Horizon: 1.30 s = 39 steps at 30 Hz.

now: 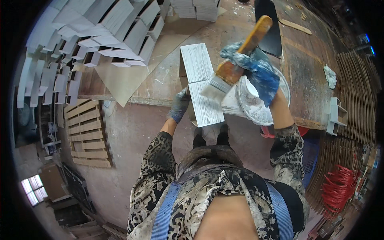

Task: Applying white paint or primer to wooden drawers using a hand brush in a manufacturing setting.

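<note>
My left hand (pixel 179 105), in a dark paint-stained glove, grips the lower left side of a wooden box (pixel 202 86). Its top face has two panels streaked with white paint, and it tilts at the table's front edge. A wide paintbrush (pixel 229 76) with a worn orange-brown wooden handle is in my right hand (pixel 256 72), which wears a blue glove smeared with paint. White bristles rest on or just over the box's right edge; I cannot tell which. Below my right hand stands a paint-crusted white bucket (pixel 256 105), partly hidden by the hand and wrist.
Stacked white-painted boxes (pixel 120 32) crowd the far left of the wooden table (pixel 304 80), beside a brown sheet (pixel 128 76). A black strip (pixel 269 30) and a wooden stick (pixel 295 27) lie at the back. Brown sheets (pixel 358 92) are stacked at right, near a small white box (pixel 337 116).
</note>
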Motion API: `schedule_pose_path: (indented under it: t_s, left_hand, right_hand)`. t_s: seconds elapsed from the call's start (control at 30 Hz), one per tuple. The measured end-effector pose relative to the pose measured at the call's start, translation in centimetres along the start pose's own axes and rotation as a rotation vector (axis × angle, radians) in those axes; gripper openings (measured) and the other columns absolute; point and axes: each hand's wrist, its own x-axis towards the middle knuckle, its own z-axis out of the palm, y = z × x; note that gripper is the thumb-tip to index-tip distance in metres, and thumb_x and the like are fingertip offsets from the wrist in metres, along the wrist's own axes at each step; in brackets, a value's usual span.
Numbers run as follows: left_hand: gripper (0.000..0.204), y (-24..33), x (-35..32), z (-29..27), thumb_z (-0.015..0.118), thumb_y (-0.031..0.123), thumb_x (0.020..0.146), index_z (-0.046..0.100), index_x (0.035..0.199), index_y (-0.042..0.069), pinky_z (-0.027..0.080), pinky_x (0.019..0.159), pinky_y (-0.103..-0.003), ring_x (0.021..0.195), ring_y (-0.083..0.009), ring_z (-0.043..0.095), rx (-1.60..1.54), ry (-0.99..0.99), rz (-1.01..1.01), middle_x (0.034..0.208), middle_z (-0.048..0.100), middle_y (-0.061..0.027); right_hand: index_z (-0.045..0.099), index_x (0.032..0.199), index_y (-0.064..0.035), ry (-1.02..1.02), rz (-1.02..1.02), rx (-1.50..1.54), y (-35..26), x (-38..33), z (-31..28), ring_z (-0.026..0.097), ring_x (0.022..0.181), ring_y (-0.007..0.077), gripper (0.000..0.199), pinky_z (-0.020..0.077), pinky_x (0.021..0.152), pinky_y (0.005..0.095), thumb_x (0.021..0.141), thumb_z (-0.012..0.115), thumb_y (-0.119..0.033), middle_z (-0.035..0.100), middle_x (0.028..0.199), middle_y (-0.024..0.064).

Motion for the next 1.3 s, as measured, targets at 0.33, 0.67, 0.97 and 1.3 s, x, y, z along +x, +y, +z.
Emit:
schedule_pose_path:
  t_s: [0.33,0.67,0.97,1.3]
  left_hand:
    - [0.024,-5.5,0.8,-0.1,0.057,0.004,0.076,0.059,0.100,0.002,0.048,0.069,-0.035,0.082,-0.0330,0.060,0.247,0.085,0.178,0.090,0.062,-0.0188]
    - [0.019,-4.6,1.0,0.7,0.056,0.003,0.075,0.059,0.093,0.001,0.047,0.064,-0.037,0.078,-0.0350,0.059,0.232,0.087,0.251,0.084,0.061,-0.0201]
    - [0.028,-4.8,1.0,0.4,0.050,-0.001,0.082,0.057,0.108,0.005,0.048,0.072,-0.030,0.085,-0.0194,0.060,0.201,-0.012,0.125,0.098,0.063,-0.0118]
    - [0.015,-0.2,0.5,0.8,0.054,-0.001,0.076,0.060,0.088,0.003,0.047,0.060,-0.034,0.072,-0.0308,0.060,0.192,0.042,0.257,0.079,0.061,-0.0156]
  right_hand:
    - [0.056,0.111,-0.0084,-0.215,-0.619,-0.208,2.0,7.2,1.4,0.058,0.096,0.0209,0.035,0.0471,0.079,0.0319,0.083,0.056,-0.029,0.060,0.107,0.0080]
    - [0.052,0.115,-0.0103,-0.757,0.098,-0.375,2.1,-8.1,2.7,0.050,0.111,0.0255,0.035,0.0427,0.091,0.0353,0.082,0.056,-0.019,0.055,0.115,0.0116]
    - [0.053,0.111,-0.0040,-0.052,-0.201,-0.351,-1.3,11.4,1.8,0.055,0.097,0.0161,0.048,0.0431,0.086,0.0292,0.076,0.067,-0.033,0.059,0.104,0.0056]
    - [0.055,0.107,-0.0054,0.015,-0.177,-0.316,-1.9,11.9,1.5,0.058,0.093,0.0160,0.040,0.0483,0.079,0.0302,0.077,0.066,-0.029,0.062,0.100,0.0055]
